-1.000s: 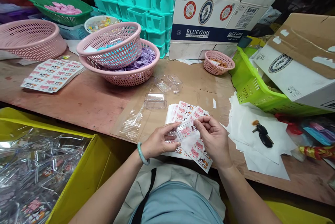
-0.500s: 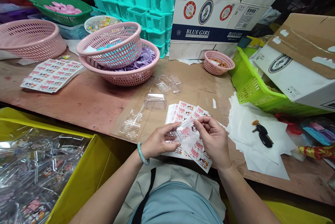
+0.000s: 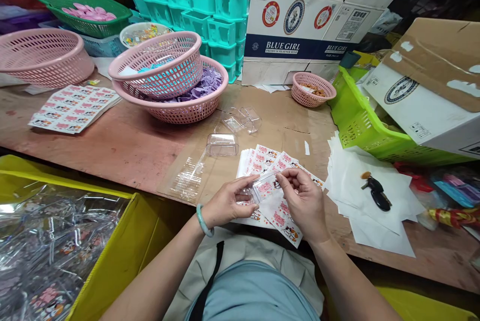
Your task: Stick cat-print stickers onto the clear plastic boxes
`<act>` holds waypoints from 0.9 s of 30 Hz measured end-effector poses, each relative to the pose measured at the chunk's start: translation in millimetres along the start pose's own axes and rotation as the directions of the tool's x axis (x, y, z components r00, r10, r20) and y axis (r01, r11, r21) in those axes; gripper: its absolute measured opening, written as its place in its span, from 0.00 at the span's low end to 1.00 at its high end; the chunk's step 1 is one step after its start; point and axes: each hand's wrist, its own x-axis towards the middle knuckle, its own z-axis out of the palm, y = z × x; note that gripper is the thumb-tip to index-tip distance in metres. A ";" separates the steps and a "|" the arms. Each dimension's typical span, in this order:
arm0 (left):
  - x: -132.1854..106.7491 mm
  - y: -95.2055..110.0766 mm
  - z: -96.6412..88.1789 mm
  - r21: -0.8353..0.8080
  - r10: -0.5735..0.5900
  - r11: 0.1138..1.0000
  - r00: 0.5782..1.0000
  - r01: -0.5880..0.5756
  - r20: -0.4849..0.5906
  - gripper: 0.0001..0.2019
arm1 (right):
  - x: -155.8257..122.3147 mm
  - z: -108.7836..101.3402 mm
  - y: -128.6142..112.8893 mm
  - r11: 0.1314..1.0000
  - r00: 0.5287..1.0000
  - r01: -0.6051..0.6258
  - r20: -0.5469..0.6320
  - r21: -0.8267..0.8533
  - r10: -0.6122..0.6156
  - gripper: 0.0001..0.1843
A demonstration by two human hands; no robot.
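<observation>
My left hand (image 3: 234,201), with a pale green bangle at the wrist, is closed on a small clear plastic box (image 3: 248,192). On the box's face lies a clear sticker (image 3: 265,188) with pink lettering and a cat picture. Thumb and forefinger of my right hand (image 3: 302,201) pinch the right end of this sticker. Beneath both hands are fanned sheets of cat stickers (image 3: 287,223). Beyond them on the cardboard rest a clear box (image 3: 222,145) and more clear plastic pieces (image 3: 242,120).
Pink baskets (image 3: 168,111) with purple and blue pieces stand behind. A sticker stack (image 3: 73,111) lies to the left. A yellow bin (image 3: 112,256) at lower left holds clear boxes. White papers (image 3: 360,186) with black keys (image 3: 377,193) and a lime crate (image 3: 360,116) are right.
My right hand has shifted very slightly left at the sticker's end. My left hand keeps its hold on the clear box.
</observation>
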 end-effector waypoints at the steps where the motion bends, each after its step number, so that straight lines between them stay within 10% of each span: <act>1: 0.0 0.0 -0.1 0.004 0.000 1.000 1.000 0.000 0.000 0.32 | 0.1 -0.2 0.0 1.000 1.000 0.002 0.003 -0.007 -0.002 0.09; 20: -1.9 9.0 -2.2 0.025 -0.026 0.999 0.999 0.025 0.028 0.31 | 1.7 -2.0 2.5 0.998 0.999 0.033 0.020 -0.048 -0.032 0.08; 27: 4.3 16.4 11.7 0.120 -0.045 0.990 0.976 0.072 -0.211 0.22 | 2.5 -2.6 2.4 0.994 0.996 0.073 0.052 -0.084 -0.068 0.06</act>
